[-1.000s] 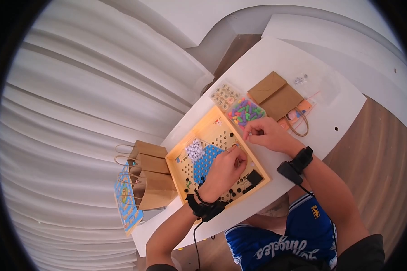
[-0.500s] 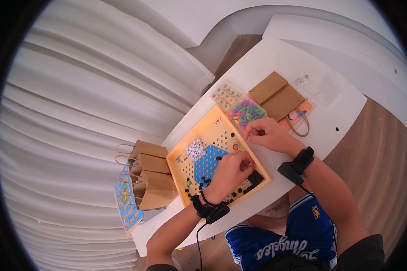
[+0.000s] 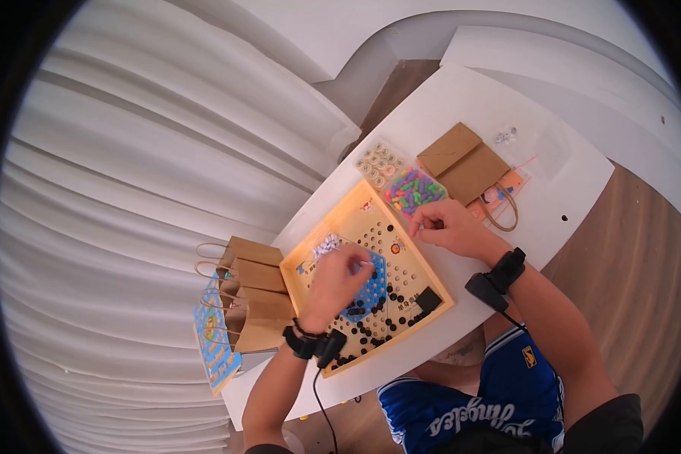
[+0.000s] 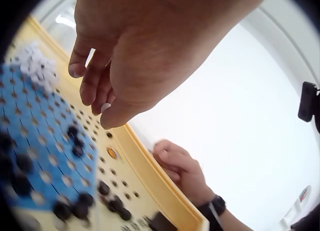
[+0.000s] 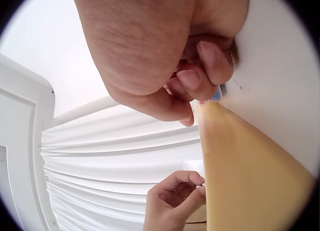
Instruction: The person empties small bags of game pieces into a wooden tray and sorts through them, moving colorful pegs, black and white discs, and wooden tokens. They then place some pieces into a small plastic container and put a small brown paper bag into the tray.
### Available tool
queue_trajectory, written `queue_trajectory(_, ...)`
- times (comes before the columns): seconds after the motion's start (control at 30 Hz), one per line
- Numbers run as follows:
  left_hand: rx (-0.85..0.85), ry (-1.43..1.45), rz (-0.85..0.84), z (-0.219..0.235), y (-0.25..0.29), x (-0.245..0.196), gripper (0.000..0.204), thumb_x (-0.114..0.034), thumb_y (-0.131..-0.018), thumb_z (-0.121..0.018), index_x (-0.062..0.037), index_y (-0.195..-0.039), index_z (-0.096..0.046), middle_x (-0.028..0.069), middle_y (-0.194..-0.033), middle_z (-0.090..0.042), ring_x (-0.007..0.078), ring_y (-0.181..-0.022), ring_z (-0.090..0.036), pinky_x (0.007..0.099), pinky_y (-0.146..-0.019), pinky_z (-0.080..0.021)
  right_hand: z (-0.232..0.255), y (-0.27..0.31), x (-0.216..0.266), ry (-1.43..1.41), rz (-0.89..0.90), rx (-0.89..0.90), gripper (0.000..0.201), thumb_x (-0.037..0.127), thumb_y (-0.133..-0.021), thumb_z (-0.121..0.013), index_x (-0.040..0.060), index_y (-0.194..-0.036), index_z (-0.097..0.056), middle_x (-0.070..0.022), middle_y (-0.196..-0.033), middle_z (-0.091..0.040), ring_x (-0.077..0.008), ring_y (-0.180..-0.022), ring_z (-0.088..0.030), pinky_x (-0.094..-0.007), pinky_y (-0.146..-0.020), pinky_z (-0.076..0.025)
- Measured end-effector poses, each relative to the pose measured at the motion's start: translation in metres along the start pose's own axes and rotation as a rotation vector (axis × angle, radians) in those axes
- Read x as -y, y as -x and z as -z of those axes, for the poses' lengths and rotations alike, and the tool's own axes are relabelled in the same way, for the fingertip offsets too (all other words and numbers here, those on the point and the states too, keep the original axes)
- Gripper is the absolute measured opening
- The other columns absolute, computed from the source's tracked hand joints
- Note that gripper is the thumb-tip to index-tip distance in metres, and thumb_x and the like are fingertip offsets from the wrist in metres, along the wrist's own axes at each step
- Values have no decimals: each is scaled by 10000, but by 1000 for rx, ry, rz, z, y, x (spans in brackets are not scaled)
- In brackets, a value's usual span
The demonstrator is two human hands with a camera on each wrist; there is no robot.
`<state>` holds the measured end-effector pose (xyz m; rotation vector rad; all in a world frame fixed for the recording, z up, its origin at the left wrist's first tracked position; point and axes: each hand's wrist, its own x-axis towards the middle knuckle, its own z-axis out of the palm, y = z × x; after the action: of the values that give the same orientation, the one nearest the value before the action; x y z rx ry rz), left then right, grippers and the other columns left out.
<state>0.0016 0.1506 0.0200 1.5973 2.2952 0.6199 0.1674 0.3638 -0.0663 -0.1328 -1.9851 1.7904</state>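
Observation:
My left hand (image 3: pixel 339 284) is over the blue hexagonal grid (image 3: pixel 376 276) inside a shallow wooden game tray (image 3: pixel 440 314). Its thumb and fingertips pinch a small white game piece (image 4: pixel 105 107), whose pale edge shows in both wrist views. Beside that hand lies a pile of white pieces (image 4: pixel 36 65), partly hidden by it in the head view. Black pieces (image 3: pixel 390 327) are scattered over the grid and the near part of the tray. My right hand (image 3: pixel 450 227) stays by the tray's right rim, fingers loosely curled, nothing visible between them.
Beyond the tray stand a clear box of colourful pegs (image 3: pixel 415 193) and a box of round wooden discs (image 3: pixel 380 160). A brown paper bag (image 3: pixel 464 159) lies at the right. More paper bags (image 3: pixel 261 318) and a blue printed board (image 3: pixel 213 340) stand at the left.
My left hand went toward the tray's near right corner, then swung back left to the white pile, and a white piece now shows at its fingertips. The right hand has barely moved.

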Motion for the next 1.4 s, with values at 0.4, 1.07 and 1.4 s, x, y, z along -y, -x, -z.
queue_trajectory(0.4,-274,53,119,47,15,41,133,-98,-913,-772,10,-963,-714,87,-849,-727,151,-710,-665,286,-644,-522,-1,0,-2,-37,-27,-15,46,59,-903,-685,48,-912,-729,87,-671,-499,-8,-626,-416,-228,-562,-307)
queue_trajectory(1.07,-329,956,-150,20,125,126,357,-216,-969,-650,-7,-747,-466,10,-706,-446,118,-676,-420,280,-623,-335,-13,0,21,-122,-221,-132,95,-23,-910,-591,3,-934,-679,59,-629,-464,-26,-534,-364,-225,-496,-248)
queue_trajectory(1.4,-474,999,-213,10,132,137,364,-196,-945,-635,-14,-712,-423,33,-638,-373,145,-570,-356,321,-545,-259,-19,7,24,-61,-244,-117,65,10,-902,-588,-5,-939,-640,42,-664,-480,-46,-564,-368,-234,-541,-255)
